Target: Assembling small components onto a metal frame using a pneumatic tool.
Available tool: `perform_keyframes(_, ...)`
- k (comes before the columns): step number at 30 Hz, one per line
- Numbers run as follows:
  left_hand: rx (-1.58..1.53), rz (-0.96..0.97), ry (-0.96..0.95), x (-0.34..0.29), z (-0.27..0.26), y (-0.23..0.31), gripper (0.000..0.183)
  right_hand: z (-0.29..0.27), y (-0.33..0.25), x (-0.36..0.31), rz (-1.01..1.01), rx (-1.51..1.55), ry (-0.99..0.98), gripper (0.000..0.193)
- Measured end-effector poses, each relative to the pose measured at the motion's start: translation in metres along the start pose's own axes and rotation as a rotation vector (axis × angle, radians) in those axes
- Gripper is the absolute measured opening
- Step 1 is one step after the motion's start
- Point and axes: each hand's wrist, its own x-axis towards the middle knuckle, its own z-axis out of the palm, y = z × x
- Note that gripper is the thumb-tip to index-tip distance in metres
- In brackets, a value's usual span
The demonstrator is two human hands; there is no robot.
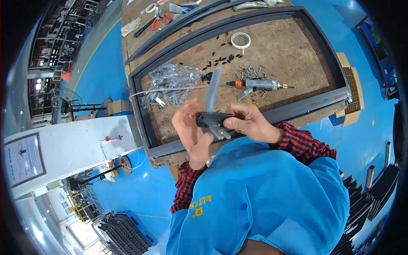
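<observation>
A handle with a long grey lever (213, 91) and a black base (214, 119) is held in front of my chest, above the near edge of the frame. Its lever points up and away from me. My right hand (257, 125) pinches the black base between thumb and fingers at its right end. My left hand (188, 129) is at the base's left side, fingers stretched up, partly blurred and apart from the lever. Its thumb side is close to grey parts (219, 132) under the base; whether it touches them I cannot tell.
A dark rectangular frame (308, 102) lies on the wooden bench (289, 46). Inside it are clear plastic bags (170, 83), small black pieces (227, 58), screws (251, 72), a power screwdriver (261, 84) and a tape roll (241, 40). Red-handled pliers (159, 19) lie at the far left.
</observation>
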Motion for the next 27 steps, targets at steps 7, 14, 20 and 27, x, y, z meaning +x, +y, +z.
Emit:
perform_keyframes(7, -0.223, -0.392, 0.293, -0.038, 0.027, -0.017, 0.030, 0.016, 0.040, 0.015, -0.119, -0.050, 0.211, 0.018)
perform_keyframes(14, -0.147, -0.466, 0.255, -0.046, 0.009, -0.020, 0.020, 0.009, 0.025, -0.005, 0.010, -0.465, -0.141, 0.012)
perform_keyframes(20, 0.164, -0.304, 0.254, -0.051, 0.005, -0.032, 0.016, -0.020, -0.041, 0.004, 0.275, -0.866, -0.308, 0.013)
perform_keyframes(27, 0.561, -0.148, -0.003, -0.055, 0.010, -0.007, 0.016, -0.034, -0.032, 0.033, -0.414, -0.635, -0.276, 0.019)
